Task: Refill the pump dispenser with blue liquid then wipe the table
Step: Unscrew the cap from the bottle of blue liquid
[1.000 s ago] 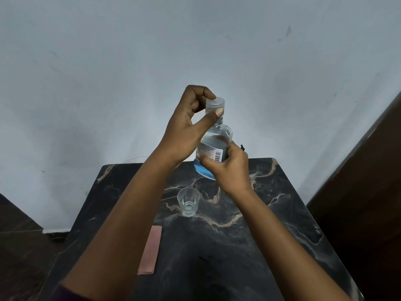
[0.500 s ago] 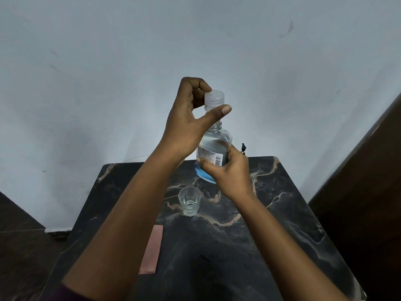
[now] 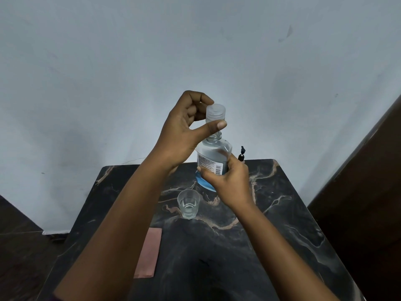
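A clear bottle (image 3: pixel 213 154) with blue liquid at its bottom and a barcode label is held above the dark marbled table (image 3: pixel 282 213). My right hand (image 3: pixel 230 181) grips the bottle's lower body. My left hand (image 3: pixel 184 131) pinches the translucent cap (image 3: pixel 215 112) between thumb and fingers, just above the bottle's bare threaded neck. A black pump head (image 3: pixel 242 153) pokes out behind my right hand; the rest of the dispenser is hidden. A folded pink cloth (image 3: pixel 149 253) lies flat at the table's left front.
A small clear glass (image 3: pixel 188 204) with a little liquid stands in the middle of the table. A pale wall runs behind the table. A dark wooden panel (image 3: pixel 368 192) stands to the right, and dark floor lies to the left.
My left hand has lifted the cap off the bottle's neck; it sat on the neck a second ago. My right hand has kept its hold on the bottle.
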Demonstrator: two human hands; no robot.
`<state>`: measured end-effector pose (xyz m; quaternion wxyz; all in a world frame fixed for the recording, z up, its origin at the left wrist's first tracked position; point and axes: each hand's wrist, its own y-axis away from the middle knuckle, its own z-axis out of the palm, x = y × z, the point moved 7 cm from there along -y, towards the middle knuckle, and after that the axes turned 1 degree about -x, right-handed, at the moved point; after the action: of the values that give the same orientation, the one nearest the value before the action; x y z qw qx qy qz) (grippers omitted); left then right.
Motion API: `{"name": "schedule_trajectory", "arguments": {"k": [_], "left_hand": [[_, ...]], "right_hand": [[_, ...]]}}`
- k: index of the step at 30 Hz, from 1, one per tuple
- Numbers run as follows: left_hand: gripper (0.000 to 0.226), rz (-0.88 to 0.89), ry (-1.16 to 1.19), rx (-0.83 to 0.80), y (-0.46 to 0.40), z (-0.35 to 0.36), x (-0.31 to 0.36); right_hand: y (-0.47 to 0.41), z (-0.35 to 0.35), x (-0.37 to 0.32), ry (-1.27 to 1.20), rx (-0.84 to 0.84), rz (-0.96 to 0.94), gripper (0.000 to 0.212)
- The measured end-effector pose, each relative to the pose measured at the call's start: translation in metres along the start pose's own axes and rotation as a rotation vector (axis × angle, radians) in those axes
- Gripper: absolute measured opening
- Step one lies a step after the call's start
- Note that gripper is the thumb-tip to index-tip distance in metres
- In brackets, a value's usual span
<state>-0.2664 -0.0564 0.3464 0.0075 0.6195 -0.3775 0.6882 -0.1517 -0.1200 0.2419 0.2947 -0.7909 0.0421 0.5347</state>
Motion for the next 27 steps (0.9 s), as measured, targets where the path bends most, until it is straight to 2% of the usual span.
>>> {"name": "schedule_trajectory", "arguments": {"k": [3, 12, 22, 27], "left_hand": [[0.039, 0.010, 0.016, 0.037, 0.001, -0.003, -0.001], [0.038, -0.007, -0.070, 0.003, 0.007, 0.005, -0.014], [0.038, -0.046, 0.315, 0.131, 0.009, 0.012, -0.031], [0.037, -0.143, 0.327, 0.134, 0.028, 0.018, -0.066]], "right_hand": [[0.000, 0.000, 0.001, -0.001, -0.005, 0.008, 0.040], [0.001, -0.004, 0.007, -0.037, 0.007, 0.020, 0.043], [0.010, -0.016, 0.033, -0.030, 0.048, 0.049, 0.041], [0.018, -0.026, 0.062, -0.015, 0.084, 0.102, 0.041]]}}
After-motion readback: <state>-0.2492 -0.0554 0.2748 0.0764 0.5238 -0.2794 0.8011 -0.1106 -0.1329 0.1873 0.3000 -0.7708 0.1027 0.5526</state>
